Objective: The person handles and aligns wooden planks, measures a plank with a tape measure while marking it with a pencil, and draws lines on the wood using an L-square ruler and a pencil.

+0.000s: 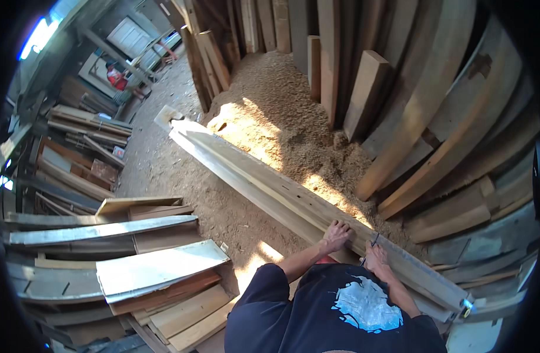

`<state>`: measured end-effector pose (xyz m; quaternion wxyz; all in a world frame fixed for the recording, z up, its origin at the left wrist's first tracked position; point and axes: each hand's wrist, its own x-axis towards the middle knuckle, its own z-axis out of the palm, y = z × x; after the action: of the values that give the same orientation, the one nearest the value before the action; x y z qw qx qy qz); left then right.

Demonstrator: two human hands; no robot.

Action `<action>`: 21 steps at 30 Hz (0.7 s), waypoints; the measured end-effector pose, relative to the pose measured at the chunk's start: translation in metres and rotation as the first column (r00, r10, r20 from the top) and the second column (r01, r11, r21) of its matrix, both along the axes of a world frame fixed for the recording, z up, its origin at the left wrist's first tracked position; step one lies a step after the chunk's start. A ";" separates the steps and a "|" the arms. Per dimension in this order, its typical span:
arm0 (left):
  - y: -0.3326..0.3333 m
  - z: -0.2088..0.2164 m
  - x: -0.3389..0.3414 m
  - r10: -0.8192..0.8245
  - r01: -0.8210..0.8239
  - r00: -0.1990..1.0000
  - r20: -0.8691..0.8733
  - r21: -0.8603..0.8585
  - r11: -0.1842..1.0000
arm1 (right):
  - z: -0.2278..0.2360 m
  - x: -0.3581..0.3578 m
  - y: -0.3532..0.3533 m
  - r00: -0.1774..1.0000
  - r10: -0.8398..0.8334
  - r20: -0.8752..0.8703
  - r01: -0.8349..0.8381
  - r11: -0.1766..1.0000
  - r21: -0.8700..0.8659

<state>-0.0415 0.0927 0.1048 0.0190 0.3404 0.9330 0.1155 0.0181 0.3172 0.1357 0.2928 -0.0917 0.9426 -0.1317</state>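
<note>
Leaning over a long wooden beam (281, 187), laid diagonally from upper left to lower right, close in front of the body. Resting the left hand (337, 233) on the beam's upper face, fingers bent; cannot tell a firm grasp from plain pressing. Clutching a thin dark tool (374, 239) in the right hand (375, 259), just beside the left and over the beam, with one slim end poking out past the fingers; cannot tell the tool's kind. Seeing small dark marks or slots in the upper face, farther along from the left hand. Wearing a dark shirt (258, 312) with a pale blue-white print on the front. Facing a spread of loose sawdust (293, 106) on the far side of the beam, partly in bright sunlight. Noting tall planks (423, 112) propped up at the right, bent by the lens. Finding a broad pale board (164, 267) on top of stacked lumber (190, 310) at the left. Glimpsing a person in red (116, 77) far off at upper left, well apart from the beam.
</note>
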 end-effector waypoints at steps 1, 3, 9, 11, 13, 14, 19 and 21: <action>0.000 0.002 0.002 0.002 -0.002 1.000 0.004 -0.001 1.000 | -0.010 0.000 -0.002 1.000 0.019 -0.010 -0.019 1.000 0.016; 0.002 0.002 0.002 0.030 -0.030 1.000 -0.002 0.000 1.000 | -0.022 -0.004 -0.003 0.994 0.093 -0.060 -0.089 0.993 0.076; -0.004 -0.003 0.021 0.214 -0.214 0.977 0.021 -0.028 0.977 | -0.011 -0.010 -0.012 0.986 0.137 -0.094 -0.131 0.989 0.071; -0.022 0.053 0.026 0.376 -0.378 0.905 0.199 -0.031 0.925 | -0.013 -0.009 -0.007 0.991 0.102 -0.091 -0.095 0.993 0.077; -0.044 0.060 0.022 0.576 -0.587 0.785 0.226 -0.024 0.809 | -0.020 -0.006 -0.002 0.986 0.097 -0.137 -0.086 0.993 0.086; -0.054 0.062 0.023 0.750 -0.770 0.612 0.250 -0.030 0.637 | -0.023 -0.005 -0.001 0.986 0.098 -0.138 -0.087 0.992 0.088; -0.127 0.002 0.027 0.890 -0.988 0.152 0.430 0.094 0.123 | -0.023 -0.012 -0.008 0.996 0.081 -0.048 -0.077 0.994 0.080; -0.139 -0.012 0.022 0.846 -1.000 0.018 0.534 0.031 0.001 | -0.021 -0.011 -0.008 0.995 0.092 -0.036 -0.088 0.991 0.099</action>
<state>-0.0198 -0.0464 0.0923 0.0381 -0.4156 0.8394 0.3481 0.0066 0.3089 0.1148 0.2834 -0.1222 0.9486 -0.0704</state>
